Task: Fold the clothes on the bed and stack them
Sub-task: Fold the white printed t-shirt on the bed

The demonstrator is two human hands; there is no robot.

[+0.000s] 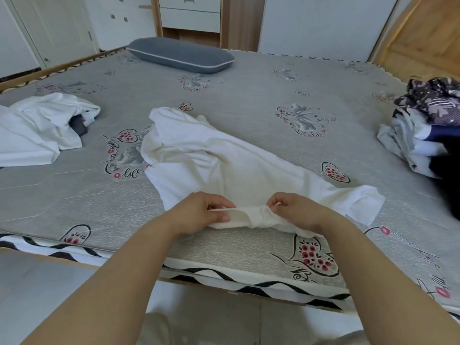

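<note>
A white garment (pixel 224 160) lies crumpled across the middle of the bed (pixel 249 95), stretching from the centre toward me. My left hand (pixel 199 212) and my right hand (pixel 296 210) both pinch its bunched near edge, close to the bed's front edge, a short gap apart. Another white garment (pixel 37 128) lies loose at the left side of the bed with a small dark item (pixel 78 125) tucked in it. A heap of clothes (pixel 428 125), dark floral, pale and navy pieces, sits at the right edge.
A grey pillow (pixel 180 54) lies at the head of the bed. Wardrobe doors and a drawer unit (pixel 189 13) stand beyond it. The bed's wooden frame (pixel 199 285) runs along the front, with tiled floor below.
</note>
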